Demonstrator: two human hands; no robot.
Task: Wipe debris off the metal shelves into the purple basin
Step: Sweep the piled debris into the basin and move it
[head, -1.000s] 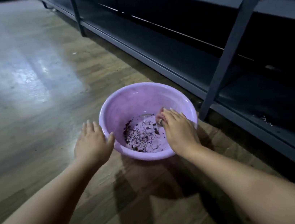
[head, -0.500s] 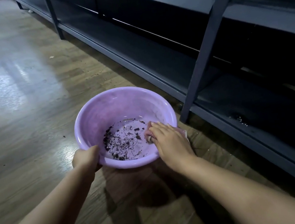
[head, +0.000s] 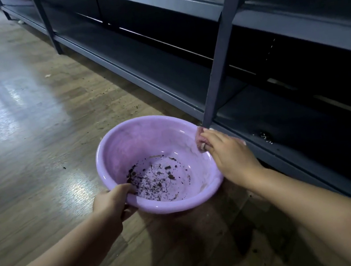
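Purple basin (head: 127, 148) held beside metal shelves (head: 281, 122).
Left hand (head: 110, 204) fingers gripping rim; right hand (head: 229, 156) fingers pinching pink cloth (head: 199, 138).

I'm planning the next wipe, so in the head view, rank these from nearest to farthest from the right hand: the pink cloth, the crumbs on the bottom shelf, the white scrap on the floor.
From the right hand:
1. Pink cloth, gripped in its fingers, by the basin's far rim.
2. Crumbs on the bottom shelf, just to its right.
3. White scrap on the floor, far off to the upper left.
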